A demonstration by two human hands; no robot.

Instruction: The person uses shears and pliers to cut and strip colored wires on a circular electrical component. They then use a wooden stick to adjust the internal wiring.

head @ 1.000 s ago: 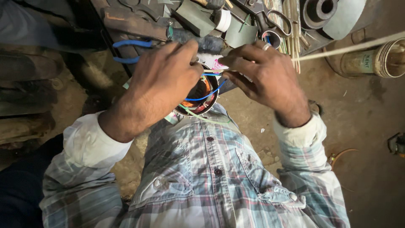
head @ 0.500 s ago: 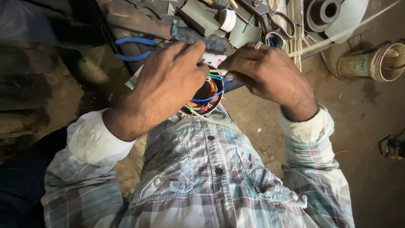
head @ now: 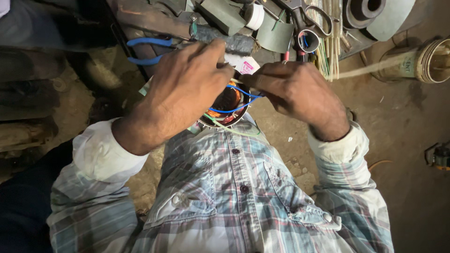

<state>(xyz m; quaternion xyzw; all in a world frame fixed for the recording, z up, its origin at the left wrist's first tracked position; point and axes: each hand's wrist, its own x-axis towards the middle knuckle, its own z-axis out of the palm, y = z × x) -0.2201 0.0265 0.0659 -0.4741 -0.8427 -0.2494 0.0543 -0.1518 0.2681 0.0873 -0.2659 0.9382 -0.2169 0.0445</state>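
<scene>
A round motor stator [head: 228,108] with copper windings sits against my chest, mostly covered by my hands. Blue wires [head: 239,96] loop out of its top, and a pale green sleeve [head: 232,129] trails off its lower edge. My left hand [head: 187,89] lies over the stator's left side, fingertips pinched at the wires. My right hand [head: 293,91] comes in from the right and pinches the same blue wires near its fingertips. Both hands meet just above the stator. A small white and pink slip [head: 243,65] shows behind the fingers.
On the dirt floor beyond the hands lie blue-handled pliers [head: 145,49], a white tape roll [head: 255,16], scissors [head: 311,18], a bundle of thin sticks [head: 326,51] and grey metal parts. A round tin [head: 422,58] stands at the right. A taut cord [head: 370,68] crosses toward it.
Both hands stayed pinched together over the stator. The view shifted slightly, and the blue wire loop shows more between the fingertips.
</scene>
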